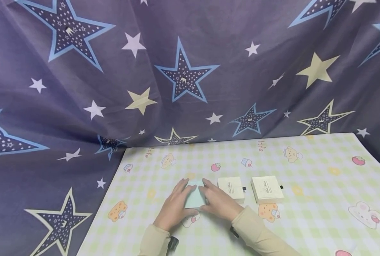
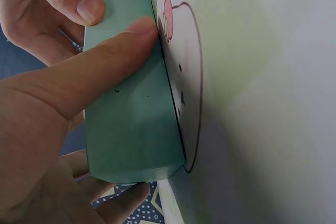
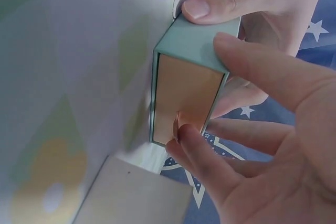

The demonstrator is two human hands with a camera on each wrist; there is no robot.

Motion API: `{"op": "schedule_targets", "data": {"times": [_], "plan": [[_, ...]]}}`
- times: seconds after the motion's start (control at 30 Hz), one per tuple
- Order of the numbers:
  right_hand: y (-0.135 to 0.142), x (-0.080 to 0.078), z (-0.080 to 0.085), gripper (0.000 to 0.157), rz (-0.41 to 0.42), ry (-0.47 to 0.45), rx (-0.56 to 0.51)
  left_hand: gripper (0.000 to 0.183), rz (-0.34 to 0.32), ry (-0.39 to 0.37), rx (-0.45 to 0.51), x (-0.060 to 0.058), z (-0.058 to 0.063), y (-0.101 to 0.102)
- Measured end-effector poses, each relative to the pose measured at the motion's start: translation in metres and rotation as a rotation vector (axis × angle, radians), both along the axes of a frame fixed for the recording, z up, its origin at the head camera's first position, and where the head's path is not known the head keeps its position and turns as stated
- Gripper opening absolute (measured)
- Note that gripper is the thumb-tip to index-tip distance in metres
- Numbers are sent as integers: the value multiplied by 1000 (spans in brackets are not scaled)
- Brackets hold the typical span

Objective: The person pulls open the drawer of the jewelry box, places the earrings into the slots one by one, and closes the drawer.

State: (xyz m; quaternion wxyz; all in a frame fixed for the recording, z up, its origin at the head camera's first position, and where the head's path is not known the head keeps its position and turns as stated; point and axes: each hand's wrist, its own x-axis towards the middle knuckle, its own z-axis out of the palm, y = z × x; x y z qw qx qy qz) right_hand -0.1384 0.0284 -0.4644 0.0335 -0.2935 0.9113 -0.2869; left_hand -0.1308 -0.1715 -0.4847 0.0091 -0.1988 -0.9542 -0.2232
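Note:
A small teal drawer box [image 1: 194, 198] stands on the table between both hands. My left hand [image 1: 174, 207] grips its left side, the thumb lying along the near face in the left wrist view. At the other end is my right hand [image 1: 221, 201], its thumb on the near face. The right wrist view shows a tan inner drawer [image 3: 184, 85] flush in the teal sleeve, with a small pull tab [image 3: 176, 126]. A right fingertip touches that tab; whether it is pinched, I cannot tell. The far side of the box is largely hidden.
Two cream boxes with dark tabs, a nearer one [image 1: 230, 189] and a farther one [image 1: 267, 189], lie right of the hands. A checked cloth with cartoon prints covers the table [image 1: 321, 220]. A star-patterned curtain [image 1: 228, 85] hangs behind and to the left.

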Motion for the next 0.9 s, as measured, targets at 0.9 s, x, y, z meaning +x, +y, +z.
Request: {"op": "schedule_targets", "data": {"times": [0.9], "plan": [[28,21,38,10,-91,256,-157,35,66,299,92,15,47,21]]}}
